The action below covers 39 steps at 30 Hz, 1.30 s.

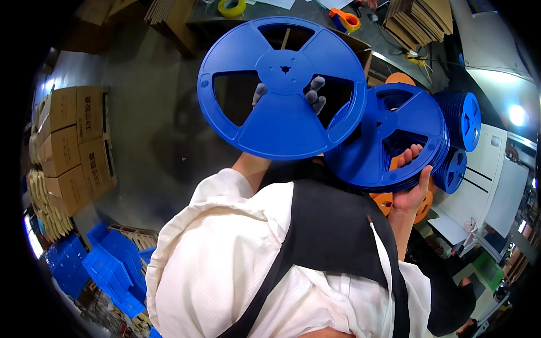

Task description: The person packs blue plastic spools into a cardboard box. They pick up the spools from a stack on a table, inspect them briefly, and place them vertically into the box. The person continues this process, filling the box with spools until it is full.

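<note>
A large blue plastic reel flange (284, 127) with three wide cut-outs and a small centre hole is held up in front of me. My left hand (316, 96) is behind it, with grey-covered fingertips coming through two of the cut-outs and curled around the hub. The palm is hidden by the disc. To its right, a stack of similar blue reel flanges (360, 163) sits partly behind the held one. My right hand (410, 188) is bare and grips this stack's near right edge, fingers through a cut-out and thumb outside.
More blue reels (459, 121) and orange reels (424, 206) stand at the right. A workbench (315, 12) ahead carries yellow tape (231, 7), an orange tape dispenser (345, 20) and cardboard sheets (417, 25). Stacked cartons (59, 135) and blue crates (115, 265) are left; another person (451, 298) is lower right.
</note>
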{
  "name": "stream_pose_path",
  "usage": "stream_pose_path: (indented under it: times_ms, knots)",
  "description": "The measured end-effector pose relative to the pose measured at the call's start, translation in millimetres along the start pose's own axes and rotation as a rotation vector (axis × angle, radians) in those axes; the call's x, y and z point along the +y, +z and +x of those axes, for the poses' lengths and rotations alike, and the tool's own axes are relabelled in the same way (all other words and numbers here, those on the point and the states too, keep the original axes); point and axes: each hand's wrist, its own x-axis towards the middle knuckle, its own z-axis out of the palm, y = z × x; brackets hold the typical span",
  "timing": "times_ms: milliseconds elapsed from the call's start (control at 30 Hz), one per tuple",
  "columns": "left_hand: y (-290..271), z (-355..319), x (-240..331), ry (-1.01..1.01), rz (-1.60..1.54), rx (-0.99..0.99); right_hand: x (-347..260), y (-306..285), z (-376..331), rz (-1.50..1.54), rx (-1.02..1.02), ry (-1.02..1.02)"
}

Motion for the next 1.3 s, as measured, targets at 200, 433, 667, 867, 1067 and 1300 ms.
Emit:
stream_pose_path:
  times_ms: [200, 433, 667, 867, 1067, 1300]
  knots:
    - [-17, -2, 13, 0.111, 0.129, 0.224, -8, -20, -2, 0.061, -0.108, -0.003]
    - [-64, -33, 103, 0.349, 0.533, 0.656, -32, -57, -3, 0.29, -0.395, -0.101]
    - [-61, -17, 134, 0.37, 0.884, 0.789, -45, -42, 8, 0.378, -0.411, -0.155]
    - [-33, 37, 57, 0.101, 1.114, 0.602, -37, -6, 19, 0.098, -0.257, -0.125]
    - [-6, 66, -43, -0.029, 0.996, 0.31, 17, 85, 18, -0.357, -0.38, 0.07]
    - [14, 42, -21, 0.028, 0.63, 0.285, -9, 61, 28, -0.353, -0.079, 0.041]
